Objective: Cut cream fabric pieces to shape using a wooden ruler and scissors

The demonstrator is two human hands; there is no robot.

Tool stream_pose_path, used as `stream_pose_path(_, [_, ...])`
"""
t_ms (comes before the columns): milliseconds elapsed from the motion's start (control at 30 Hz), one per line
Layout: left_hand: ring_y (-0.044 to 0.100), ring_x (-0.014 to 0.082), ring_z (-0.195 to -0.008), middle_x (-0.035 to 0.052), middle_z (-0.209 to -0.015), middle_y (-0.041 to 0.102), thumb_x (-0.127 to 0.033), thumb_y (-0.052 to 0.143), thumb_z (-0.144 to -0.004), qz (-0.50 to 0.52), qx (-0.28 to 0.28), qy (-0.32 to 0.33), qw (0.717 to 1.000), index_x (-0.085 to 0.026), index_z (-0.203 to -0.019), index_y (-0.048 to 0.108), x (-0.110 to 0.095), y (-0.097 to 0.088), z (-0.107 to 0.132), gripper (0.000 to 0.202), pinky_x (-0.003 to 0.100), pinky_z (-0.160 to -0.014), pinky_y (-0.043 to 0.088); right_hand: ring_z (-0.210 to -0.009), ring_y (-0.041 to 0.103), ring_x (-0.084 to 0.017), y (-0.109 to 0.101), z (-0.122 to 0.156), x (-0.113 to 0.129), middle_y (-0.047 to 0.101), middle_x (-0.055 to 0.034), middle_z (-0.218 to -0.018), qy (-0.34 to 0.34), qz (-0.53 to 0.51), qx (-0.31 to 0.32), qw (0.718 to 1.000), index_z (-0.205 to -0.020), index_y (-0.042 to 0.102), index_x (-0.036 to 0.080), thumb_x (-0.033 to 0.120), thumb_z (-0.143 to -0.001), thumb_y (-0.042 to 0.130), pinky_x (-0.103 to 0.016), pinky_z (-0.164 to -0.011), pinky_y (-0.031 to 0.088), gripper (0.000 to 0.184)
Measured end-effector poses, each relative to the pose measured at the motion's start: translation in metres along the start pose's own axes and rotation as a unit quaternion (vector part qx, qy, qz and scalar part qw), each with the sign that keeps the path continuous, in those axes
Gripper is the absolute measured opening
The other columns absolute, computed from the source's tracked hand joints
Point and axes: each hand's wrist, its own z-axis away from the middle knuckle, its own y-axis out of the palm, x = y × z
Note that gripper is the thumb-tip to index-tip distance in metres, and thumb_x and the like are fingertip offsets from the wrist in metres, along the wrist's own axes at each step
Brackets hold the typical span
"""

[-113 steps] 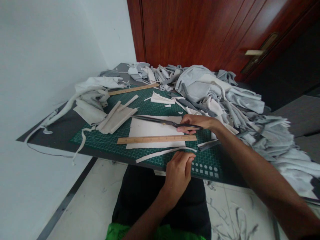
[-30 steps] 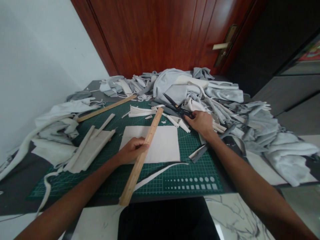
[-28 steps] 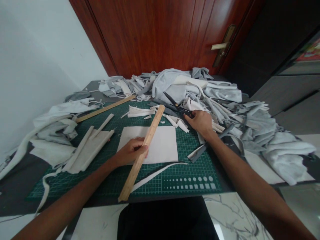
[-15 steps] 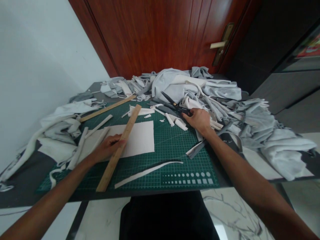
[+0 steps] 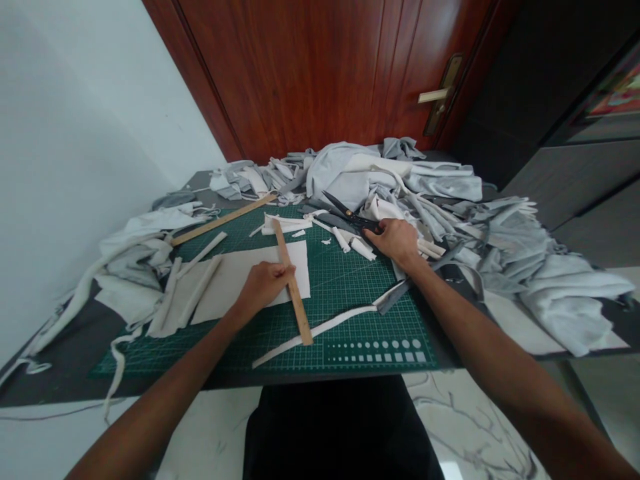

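Note:
My left hand is closed around the middle of a wooden ruler, over a flat cream rectangular piece of material. The ruler runs slantwise near that piece's right end. Its lower end crosses a narrow white strip on the green cutting mat. My right hand grips the handles of black scissors, whose tips point up and left toward the heap. Rolled white offcuts lie just left of the right hand.
Grey and white scraps are heaped along the table's back. Crumpled grey material covers the right side, and more scraps lie at the left. A second wooden ruler lies at the back left. Behind stands a brown door.
My left hand has moved right with the ruler, which has turned to slant the other way. The white strip's right end has shifted up and right. My right hand stays on the scissors.

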Motion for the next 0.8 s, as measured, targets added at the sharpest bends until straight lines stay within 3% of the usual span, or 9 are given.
stream_pose_path(167, [0.044,0.0141,-0.048,-0.0012,-0.047,0.039,-0.057,0.048,-0.090,-0.063,0.085,0.003,0.994,-0.020,-0.049,0.044,0.007,-0.010,0.005,0.055,0.028,-0.055,0.024,-0.089,0.073,-0.031,0.000,0.000,-0.001,0.078,-0.0127,-0.088,-0.012,0.005,-0.003,1.000,-0.087,0.076,0.020,0.062,-0.087,0.061,-0.034,-0.071,0.048,0.045])
stream_pose_path(300, [0.040,0.0150,-0.047,0.0001,-0.044,0.041,-0.060,0.049,-0.093,-0.143,0.026,0.017,0.989,-0.020,-0.046,0.044,0.003,-0.014,0.015,0.062,0.031,-0.060,0.025,-0.091,0.073,-0.032,-0.003,0.001,0.001,0.078,-0.0135,-0.092,-0.012,0.022,0.014,1.000,-0.090,0.077,0.020,0.060,-0.088,0.060,-0.035,-0.072,0.049,0.044])
stream_pose_path(433, [0.048,0.0178,-0.055,0.0011,-0.049,0.053,-0.055,0.054,-0.094,-0.199,-0.019,0.047,0.979,-0.019,-0.052,0.052,0.001,-0.015,0.019,0.056,0.035,-0.073,0.030,-0.095,0.072,-0.034,-0.010,0.006,0.006,0.077,-0.0194,-0.101,-0.023,0.076,0.033,0.996,-0.100,0.076,0.013,0.059,-0.090,0.061,-0.036,-0.076,0.050,0.049])
stream_pose_path(633, [0.049,0.0161,-0.061,-0.0021,-0.052,0.048,-0.052,0.053,-0.092,-0.124,0.008,0.057,0.991,-0.018,-0.052,0.042,0.023,-0.011,0.012,0.053,0.032,-0.073,0.030,-0.104,0.069,-0.036,-0.030,0.024,0.016,0.074,-0.0260,-0.108,-0.047,0.106,0.051,0.992,-0.112,0.071,0.003,0.042,-0.099,0.056,-0.039,-0.084,0.050,0.043])
stream_pose_path(733, [0.047,0.0159,-0.062,-0.0023,-0.053,0.043,-0.051,0.049,-0.092,-0.057,-0.001,0.063,0.996,-0.020,-0.053,0.040,0.033,-0.007,0.010,0.050,0.030,-0.067,0.031,-0.104,0.068,-0.035,-0.045,0.036,0.028,0.073,-0.0237,-0.113,-0.076,0.082,0.037,0.993,-0.116,0.070,0.007,0.028,-0.102,0.051,-0.042,-0.086,0.049,0.032])
stream_pose_path(800, [0.047,0.0160,-0.063,-0.0020,-0.055,0.046,-0.050,0.047,-0.094,-0.024,-0.008,0.057,0.998,-0.020,-0.055,0.044,0.036,-0.005,0.010,0.049,0.029,-0.065,0.032,-0.105,0.068,-0.033,-0.052,0.051,0.039,0.071,-0.0190,-0.120,-0.142,0.012,0.025,0.989,-0.119,0.068,0.013,0.026,-0.103,0.049,-0.041,-0.087,0.050,0.029])
